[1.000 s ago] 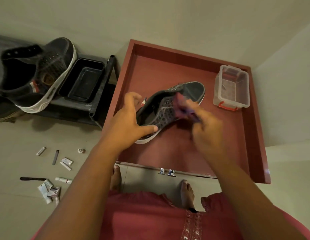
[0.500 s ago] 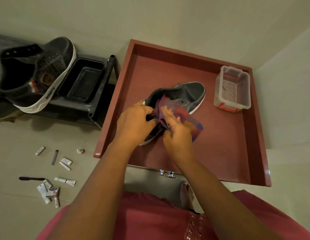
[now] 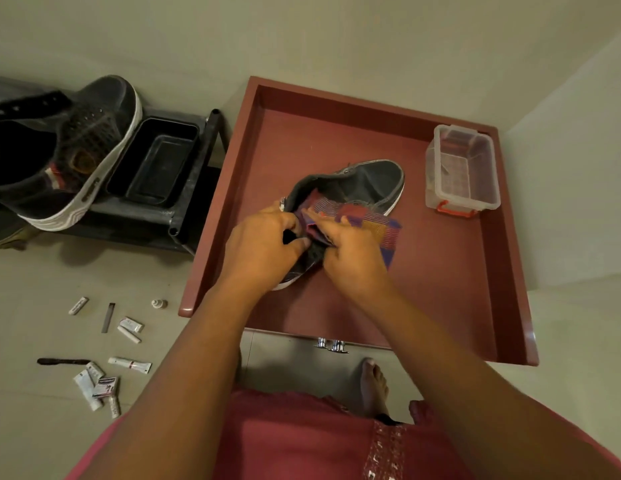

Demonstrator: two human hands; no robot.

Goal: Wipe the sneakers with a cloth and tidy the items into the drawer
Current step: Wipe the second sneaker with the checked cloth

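A dark grey sneaker [image 3: 368, 183] with a white sole lies inside the open red-brown drawer [image 3: 440, 289]. My left hand [image 3: 264, 247] grips its heel end. My right hand [image 3: 354, 258] presses a purple and orange checked cloth [image 3: 364, 216] against the sneaker's side near the opening, fingers curled on the cloth. A second dark sneaker [image 3: 70, 150] rests tilted on a black rack at the left.
A clear plastic box [image 3: 463, 168] with red clasps stands at the drawer's back right. A black tray [image 3: 153, 162] sits on the rack [image 3: 184, 209]. Several small tubes [image 3: 129, 363], a bottle [image 3: 159, 303] and a dark stick [image 3: 63, 361] lie on the floor at left.
My right hand has drawn the cloth from the sneaker's top toward the heel, close to my left hand. My left hand has shifted its hold on the heel.
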